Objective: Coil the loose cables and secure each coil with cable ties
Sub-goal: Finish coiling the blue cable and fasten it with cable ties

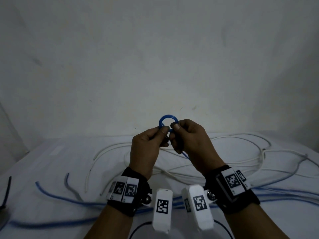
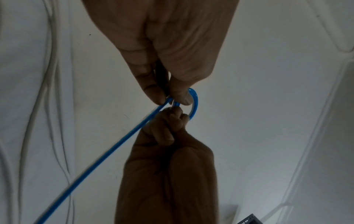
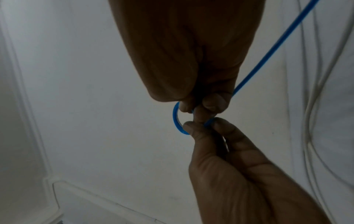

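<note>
Nearest to us, both wrists carry black straps with white camera housings (image 1: 163, 210) and square black-and-white coded tags; we can read no lettering on them. Above these, our left hand (image 1: 146, 149) and right hand (image 1: 191, 140) meet in the air over the bed, knuckles almost touching. Between them sits the blue cable (image 1: 168, 122), bent into one small ring that stands up past the fingertips. Our left thumb and forefinger pinch the ring on its left side, and our right thumb and forefinger pinch it on the right, the other fingers curled in beneath. In the left wrist view the blue cable (image 2: 107, 153) runs away from the pinch as one taut straight length; the right wrist view shows the same ring (image 3: 177, 119) caught between both sets of fingertips.

Beneath the hands, a white cable (image 1: 224, 152) sprawls in wide loose loops across the white sheet (image 1: 51, 161). More blue cable (image 1: 57, 195) trails across the sheet nearer to us, passing under the wrists, with a short grey cable (image 1: 70, 187) beside it. A thin black cable (image 1: 138, 228) curves in at the bottom edge, and a dark strap-like piece (image 1: 7, 190) lies at far left; we cannot tell what it is. Behind everything rises a plain pale wall (image 1: 155, 57), faintly scuffed.
</note>
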